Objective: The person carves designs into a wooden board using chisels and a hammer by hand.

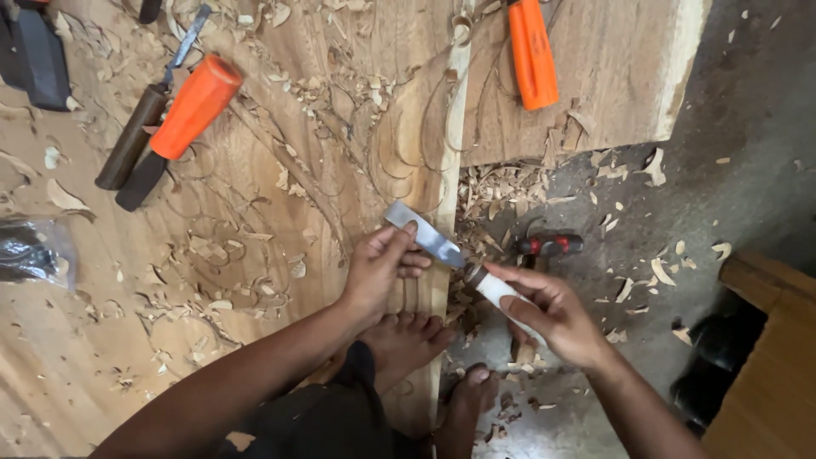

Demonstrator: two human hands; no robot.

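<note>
Now left hand pinches flat steel blade of wide chisel, fingertips closed on it, near edge of carved brown wooden panel. Right hand wraps chisel's pale handle, closed round it. Red-and-black tool, possibly hammer, lies on grey floor behind. Orange-handled chisel rests among wood shavings.
</note>
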